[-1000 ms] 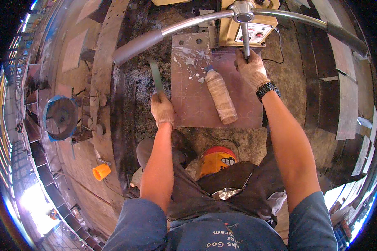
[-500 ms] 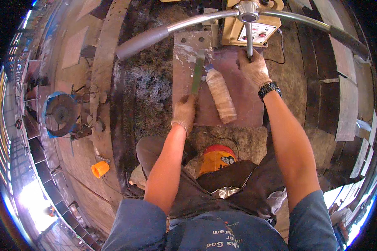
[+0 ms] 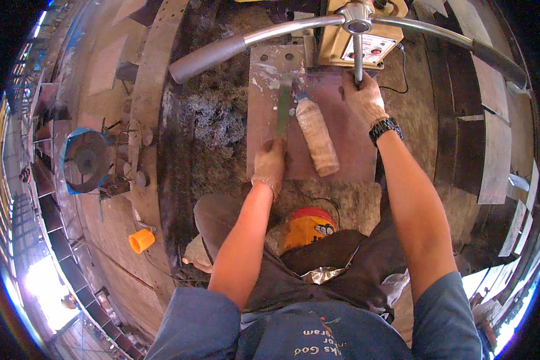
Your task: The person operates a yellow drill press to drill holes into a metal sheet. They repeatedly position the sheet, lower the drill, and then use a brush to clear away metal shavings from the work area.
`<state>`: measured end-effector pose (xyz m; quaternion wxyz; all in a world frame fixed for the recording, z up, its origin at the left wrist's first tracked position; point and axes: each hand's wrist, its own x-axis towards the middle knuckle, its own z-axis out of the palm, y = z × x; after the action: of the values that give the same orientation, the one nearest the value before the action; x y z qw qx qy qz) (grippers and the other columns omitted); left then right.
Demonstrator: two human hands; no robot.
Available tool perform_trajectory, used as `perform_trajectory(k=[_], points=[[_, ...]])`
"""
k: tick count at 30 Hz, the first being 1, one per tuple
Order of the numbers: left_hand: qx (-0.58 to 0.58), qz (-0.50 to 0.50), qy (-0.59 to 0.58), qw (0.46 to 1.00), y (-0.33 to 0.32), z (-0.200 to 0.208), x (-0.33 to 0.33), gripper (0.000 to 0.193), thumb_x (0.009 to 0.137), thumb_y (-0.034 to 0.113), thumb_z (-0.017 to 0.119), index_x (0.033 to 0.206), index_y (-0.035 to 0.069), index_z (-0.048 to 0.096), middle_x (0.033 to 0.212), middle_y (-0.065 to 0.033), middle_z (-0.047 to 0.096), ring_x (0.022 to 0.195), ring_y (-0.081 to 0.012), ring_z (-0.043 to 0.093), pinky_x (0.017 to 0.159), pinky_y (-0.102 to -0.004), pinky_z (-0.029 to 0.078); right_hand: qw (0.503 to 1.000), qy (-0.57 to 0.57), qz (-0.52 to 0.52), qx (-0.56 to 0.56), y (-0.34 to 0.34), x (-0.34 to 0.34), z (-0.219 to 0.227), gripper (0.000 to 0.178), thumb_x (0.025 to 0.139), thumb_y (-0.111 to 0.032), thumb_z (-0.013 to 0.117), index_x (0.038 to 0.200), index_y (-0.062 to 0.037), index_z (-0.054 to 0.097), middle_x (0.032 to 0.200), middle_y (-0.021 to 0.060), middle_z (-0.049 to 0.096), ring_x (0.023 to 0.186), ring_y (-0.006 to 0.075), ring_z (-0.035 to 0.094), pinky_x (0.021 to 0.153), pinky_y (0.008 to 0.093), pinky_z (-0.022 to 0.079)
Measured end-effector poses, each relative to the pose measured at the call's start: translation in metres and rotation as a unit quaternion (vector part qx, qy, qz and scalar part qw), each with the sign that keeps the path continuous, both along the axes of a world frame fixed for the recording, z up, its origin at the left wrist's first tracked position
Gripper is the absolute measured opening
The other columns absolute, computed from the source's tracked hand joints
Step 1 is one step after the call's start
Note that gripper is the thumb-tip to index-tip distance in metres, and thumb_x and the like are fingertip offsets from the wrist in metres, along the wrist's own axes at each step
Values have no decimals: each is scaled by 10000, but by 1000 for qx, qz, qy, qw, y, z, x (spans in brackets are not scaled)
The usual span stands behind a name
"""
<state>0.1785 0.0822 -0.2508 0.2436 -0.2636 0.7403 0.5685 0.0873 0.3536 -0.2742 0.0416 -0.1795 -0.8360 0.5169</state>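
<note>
A left hand (image 3: pixel 270 162) in a knit glove is closed around the near end of a thin green strip (image 3: pixel 282 108), which extends beyond the fingers over the left half of a brown metal plate (image 3: pixel 354 135). The gloved right hand (image 3: pixel 362 99), past the plate's far right part, is wrapped around the lower end of a smooth steel lever (image 3: pixel 358 54). The strip looks flat and narrow, its tip blurred; beside it lies a ribbed, cloudy plastic bottle (image 3: pixel 316 135) with a blue cap. The strip's long axis runs near to far, pointing at the plate's holed far edge; the bottle's cap points far and slightly left.
</note>
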Motion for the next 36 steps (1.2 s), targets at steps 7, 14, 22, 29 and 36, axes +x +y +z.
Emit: perform_trajectory(k=[7,14,22,29,36], points=[[-147,-97,136,975,-7,-29,55,434,1026,347,564,1212,-25,688,1008,-129,699,967,-258,647,896,-404,504,998,-60,-21,-7,-4,6,15,374,980,-278,647,1244,-15,673,1128,283,735,1113,458,694,954,469,542],[-112,-16,65,991,-3,-58,5,493,1041,433,510,1226,11,686,1102,-292,736,1079,-485,691,935,-553,522,998,-62,3,3,-7,2,20,394,978,-292,673,1263,-19,675,1143,271,744,1120,433,706,964,459,541],[-338,-365,-56,866,-12,3,16,673,1057,561,388,1292,17,708,1262,-280,710,1232,-465,657,1049,-530,513,992,-43,15,114,8,13,27,413,1032,-383,624,1093,23,673,887,170,740,838,311,710,788,432,550],[-406,-293,19,866,-69,59,-13,713,1018,627,452,1212,12,755,1217,-290,721,1194,-435,691,1000,-518,536,940,-94,8,329,54,45,148,366,995,-356,612,1248,-100,679,1125,240,745,1107,466,679,916,543,541],[12,-35,385,922,-10,263,-85,584,1063,597,537,1051,48,735,811,-70,688,620,-142,618,582,-311,530,895,-114,18,431,42,100,205,340,955,-310,607,1238,-139,686,1068,201,764,1032,424,728,869,555,564]])
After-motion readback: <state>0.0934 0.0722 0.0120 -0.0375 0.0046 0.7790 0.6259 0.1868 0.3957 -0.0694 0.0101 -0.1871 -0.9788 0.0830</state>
